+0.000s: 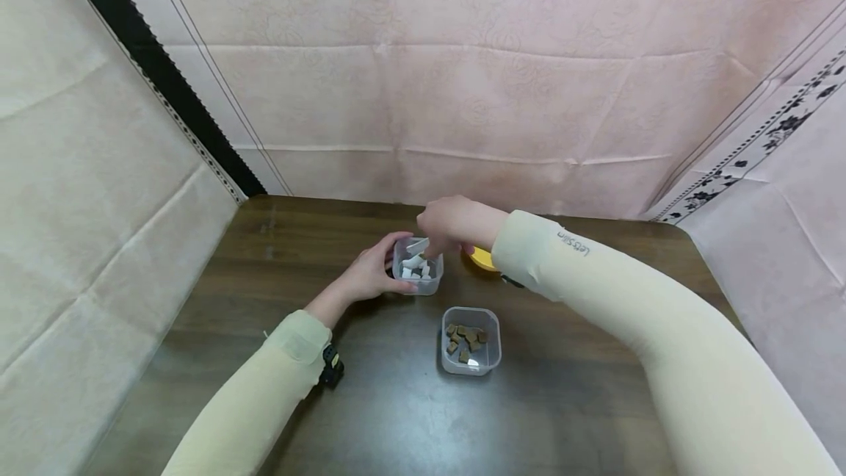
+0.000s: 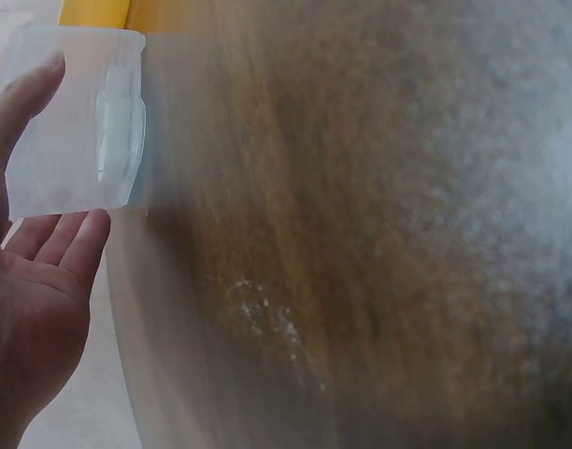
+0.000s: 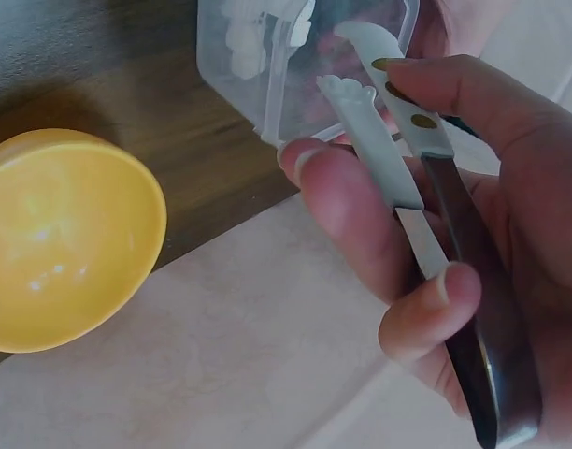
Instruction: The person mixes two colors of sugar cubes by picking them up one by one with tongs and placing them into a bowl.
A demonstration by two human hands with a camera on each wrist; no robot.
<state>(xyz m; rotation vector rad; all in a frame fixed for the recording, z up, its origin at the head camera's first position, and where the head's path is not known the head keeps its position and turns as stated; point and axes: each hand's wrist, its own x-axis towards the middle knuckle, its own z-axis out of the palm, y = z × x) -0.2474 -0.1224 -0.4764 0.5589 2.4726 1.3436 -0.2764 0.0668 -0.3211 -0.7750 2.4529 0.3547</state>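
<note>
My left hand (image 1: 369, 272) grips a clear plastic container (image 1: 429, 288) from its left side, thumb on the near wall and fingers round the far one. White chunks (image 1: 413, 268) lie inside it. My right hand (image 1: 452, 222) is over the container's right edge, holding a pair of small tongs (image 3: 454, 192) with pale scalloped tips and dark shiny arms. In the right wrist view the tips stand apart in front of the container, and no piece shows between them. In the left wrist view the container (image 2: 66, 122) sits between thumb and fingers.
A yellow bowl (image 1: 483, 260) stands right of the container, partly hidden under my right wrist. Nearer to me is a second clear container (image 1: 472, 371) with several brown cubes (image 1: 464, 336). The wooden table (image 1: 297, 241) meets a cloth-covered wall (image 1: 410, 123) at the back.
</note>
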